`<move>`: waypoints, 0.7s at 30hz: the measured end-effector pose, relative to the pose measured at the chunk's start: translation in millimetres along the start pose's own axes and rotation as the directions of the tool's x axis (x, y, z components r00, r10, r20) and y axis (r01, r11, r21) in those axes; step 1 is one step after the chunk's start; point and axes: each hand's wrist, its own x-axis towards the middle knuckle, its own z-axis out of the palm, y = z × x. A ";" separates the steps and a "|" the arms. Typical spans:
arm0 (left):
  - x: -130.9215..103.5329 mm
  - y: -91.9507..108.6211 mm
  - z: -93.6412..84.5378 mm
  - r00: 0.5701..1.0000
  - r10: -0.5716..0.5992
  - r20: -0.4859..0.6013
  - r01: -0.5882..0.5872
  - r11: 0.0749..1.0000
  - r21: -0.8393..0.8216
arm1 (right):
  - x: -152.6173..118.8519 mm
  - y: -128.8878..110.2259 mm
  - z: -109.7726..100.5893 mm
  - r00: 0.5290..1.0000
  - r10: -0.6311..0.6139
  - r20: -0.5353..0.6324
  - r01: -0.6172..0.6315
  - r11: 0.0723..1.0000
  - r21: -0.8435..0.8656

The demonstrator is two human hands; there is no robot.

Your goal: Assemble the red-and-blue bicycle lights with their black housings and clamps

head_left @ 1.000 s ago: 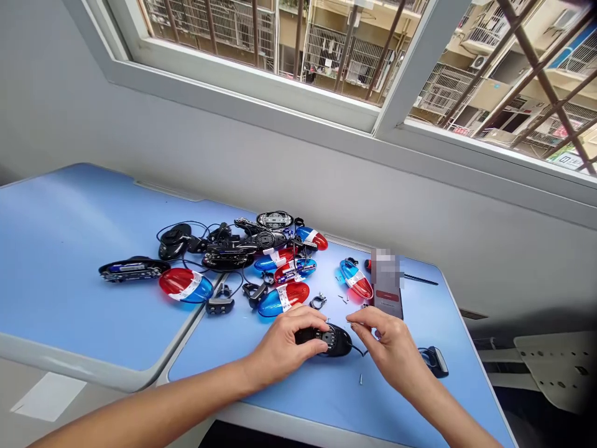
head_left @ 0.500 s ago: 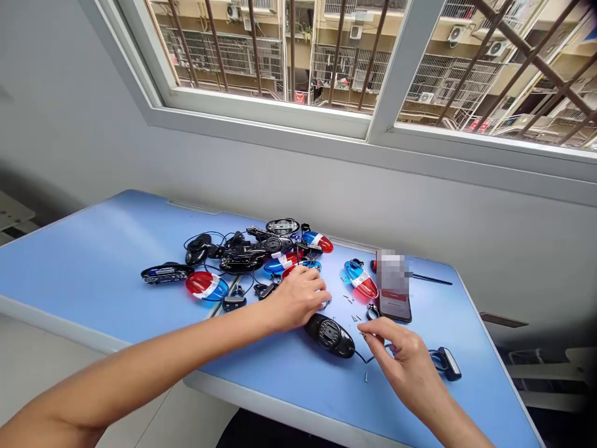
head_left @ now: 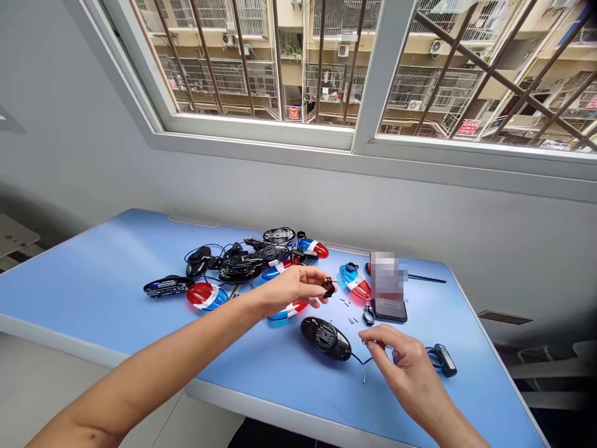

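Between its fingertips, my left hand (head_left: 298, 289) holds a small dark part (head_left: 329, 287) above the table. My right hand (head_left: 396, 358) is pinched around a tiny thing, perhaps a screw, too small to make out. Between and below the hands lies a glossy black oval housing (head_left: 325, 338), its round ribbed mount facing up and a cable running under my right hand. A loose screw (head_left: 364, 378) rests in front of the housing, and several more screws (head_left: 352, 320) lie behind it. A black ring clamp (head_left: 368, 315) is just behind my right hand.
A red-and-blue light cover (head_left: 355, 282) lies near a phone (head_left: 390, 309) and a screwdriver-like rod (head_left: 426, 278). Black housings (head_left: 240, 269), cables and other covers (head_left: 206, 296) are heaped at the left. A black button unit (head_left: 448, 360) sits at the right.
My left hand has risen from the heap and now shows a small dark part in its fingers. A red-and-blue cover beneath it is more visible. The camera view has shifted slightly.
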 end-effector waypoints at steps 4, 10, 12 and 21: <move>-19.3 5.2 6.6 0.970 -0.240 0.040 0.209 0.741 -0.639 | 4.9 -7.5 3.6 1.000 0.010 0.006 -0.010 1.000 0.024; -30.4 -3.0 25.1 0.980 -0.152 -0.128 0.091 0.917 -0.389 | 8.2 -10.2 13.5 0.999 -0.042 -0.011 0.042 0.998 0.053; -32.5 -8.4 30.1 0.977 0.013 -0.212 -0.048 0.986 -0.163 | 7.1 -6.4 17.4 0.997 -0.074 -0.031 0.075 0.997 0.034; -42.8 -29.4 44.4 0.892 0.355 -0.280 -0.308 0.930 0.200 | -5.7 2.0 36.1 0.929 -0.332 -0.162 0.316 0.942 -0.115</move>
